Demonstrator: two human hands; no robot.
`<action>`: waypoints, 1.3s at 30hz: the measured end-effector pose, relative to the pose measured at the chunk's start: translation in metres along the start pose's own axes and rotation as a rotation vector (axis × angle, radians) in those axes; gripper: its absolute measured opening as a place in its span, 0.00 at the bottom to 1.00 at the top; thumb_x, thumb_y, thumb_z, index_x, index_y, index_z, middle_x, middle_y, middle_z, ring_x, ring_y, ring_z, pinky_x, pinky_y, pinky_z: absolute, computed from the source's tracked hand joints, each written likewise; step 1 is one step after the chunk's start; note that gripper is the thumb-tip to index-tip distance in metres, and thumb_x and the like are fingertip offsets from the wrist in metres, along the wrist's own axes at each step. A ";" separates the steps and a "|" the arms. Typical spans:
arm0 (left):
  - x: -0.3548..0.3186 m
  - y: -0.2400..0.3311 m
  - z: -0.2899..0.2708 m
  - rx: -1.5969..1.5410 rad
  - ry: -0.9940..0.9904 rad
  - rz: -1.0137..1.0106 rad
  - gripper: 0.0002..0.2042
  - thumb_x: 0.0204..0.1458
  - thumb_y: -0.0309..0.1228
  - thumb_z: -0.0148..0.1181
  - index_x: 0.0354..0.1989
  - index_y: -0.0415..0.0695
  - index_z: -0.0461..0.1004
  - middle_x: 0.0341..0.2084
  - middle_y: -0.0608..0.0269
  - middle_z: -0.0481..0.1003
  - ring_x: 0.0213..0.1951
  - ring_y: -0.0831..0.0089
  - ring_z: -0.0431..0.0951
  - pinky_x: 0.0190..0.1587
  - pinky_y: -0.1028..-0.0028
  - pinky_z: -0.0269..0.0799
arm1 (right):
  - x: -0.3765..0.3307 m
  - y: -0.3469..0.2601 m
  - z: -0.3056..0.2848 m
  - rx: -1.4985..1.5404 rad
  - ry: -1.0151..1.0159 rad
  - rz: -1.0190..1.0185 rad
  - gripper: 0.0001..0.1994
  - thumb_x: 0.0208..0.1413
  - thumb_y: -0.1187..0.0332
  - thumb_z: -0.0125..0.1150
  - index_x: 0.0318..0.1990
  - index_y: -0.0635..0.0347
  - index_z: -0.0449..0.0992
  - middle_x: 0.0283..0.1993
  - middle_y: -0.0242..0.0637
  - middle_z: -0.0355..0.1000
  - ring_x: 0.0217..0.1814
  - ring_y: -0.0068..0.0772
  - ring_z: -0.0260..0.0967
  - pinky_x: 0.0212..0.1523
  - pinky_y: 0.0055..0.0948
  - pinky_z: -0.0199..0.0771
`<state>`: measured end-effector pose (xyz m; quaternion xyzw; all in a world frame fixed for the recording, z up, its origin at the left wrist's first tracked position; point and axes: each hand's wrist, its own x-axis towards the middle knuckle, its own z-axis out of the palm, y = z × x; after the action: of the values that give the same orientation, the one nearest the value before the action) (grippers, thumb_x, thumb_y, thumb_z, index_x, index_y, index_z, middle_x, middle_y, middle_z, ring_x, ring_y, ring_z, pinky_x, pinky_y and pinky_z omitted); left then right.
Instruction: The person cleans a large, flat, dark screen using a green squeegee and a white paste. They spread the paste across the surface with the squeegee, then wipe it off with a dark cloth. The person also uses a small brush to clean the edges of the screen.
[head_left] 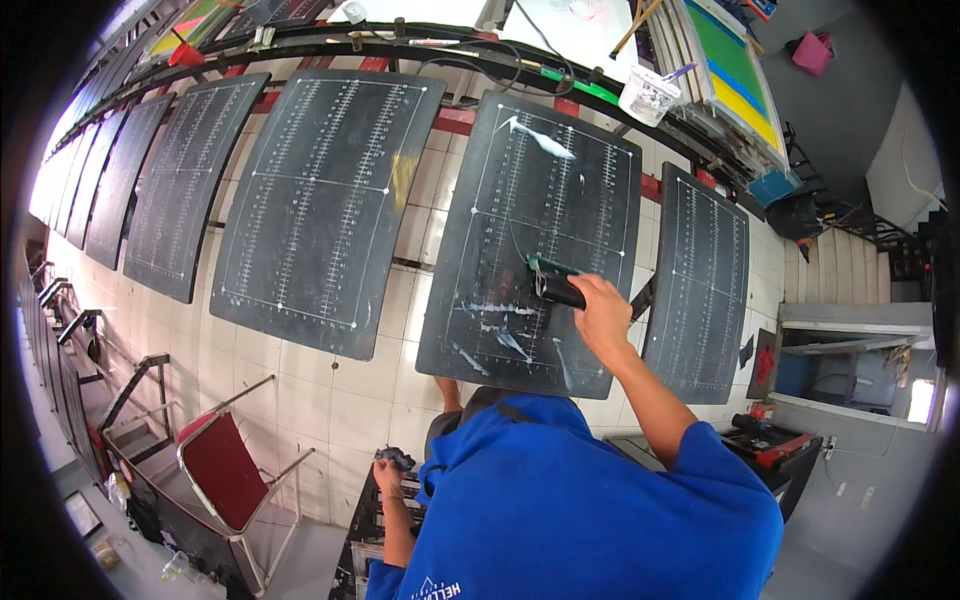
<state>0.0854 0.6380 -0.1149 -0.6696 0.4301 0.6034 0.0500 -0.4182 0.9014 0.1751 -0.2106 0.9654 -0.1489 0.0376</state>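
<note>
My right hand (603, 312) grips a squeegee (562, 288) with a thick black handle and a green edge, over the middle of a black platen (600, 165) with white scale marks. White paste (540, 138) lies in a thick streak near the platen's far end. Thinner white smears (505, 340) spread over its near half. Low at my left side, my left hand (387, 480) is closed on a crumpled dark cloth (395, 458). Whether the squeegee's edge touches the platen, I cannot tell.
Several more marked platens, one of them (320, 200) just left, line up along a black rail (300, 48). A white tub (650, 95) stands at the rail beside stacked frames (735, 70). A red chair (222, 470) is at lower left, and a black rack (362, 520) near my left arm.
</note>
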 end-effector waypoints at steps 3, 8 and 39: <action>0.000 0.018 0.007 0.103 -0.009 0.013 0.05 0.54 0.22 0.53 0.36 0.43 0.65 0.31 0.63 0.70 0.29 0.74 0.74 0.22 0.72 0.78 | 0.057 -0.010 0.004 0.011 0.180 -0.140 0.25 0.39 0.79 0.64 0.50 0.53 0.77 0.50 0.31 0.74 0.54 0.40 0.70 0.52 0.38 0.71; -0.015 0.074 0.002 0.005 -0.029 0.156 0.05 0.56 0.22 0.51 0.38 0.44 0.64 0.32 0.63 0.68 0.31 0.74 0.73 0.25 0.71 0.80 | 0.231 0.012 0.029 -0.081 0.404 -0.402 0.19 0.44 0.79 0.58 0.45 0.50 0.79 0.46 0.31 0.76 0.52 0.39 0.71 0.49 0.40 0.67; 0.050 0.143 0.085 0.241 -0.249 0.300 0.04 0.57 0.24 0.52 0.39 0.42 0.67 0.32 0.61 0.72 0.32 0.72 0.75 0.30 0.70 0.80 | -0.099 -0.015 0.038 -0.065 0.168 -0.007 0.33 0.33 0.77 0.67 0.56 0.56 0.73 0.56 0.34 0.70 0.58 0.40 0.67 0.55 0.38 0.72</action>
<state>-0.0752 0.5729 -0.1158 -0.5080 0.5842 0.6263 0.0919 -0.3173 0.9193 0.1442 -0.2020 0.9687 -0.1347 -0.0512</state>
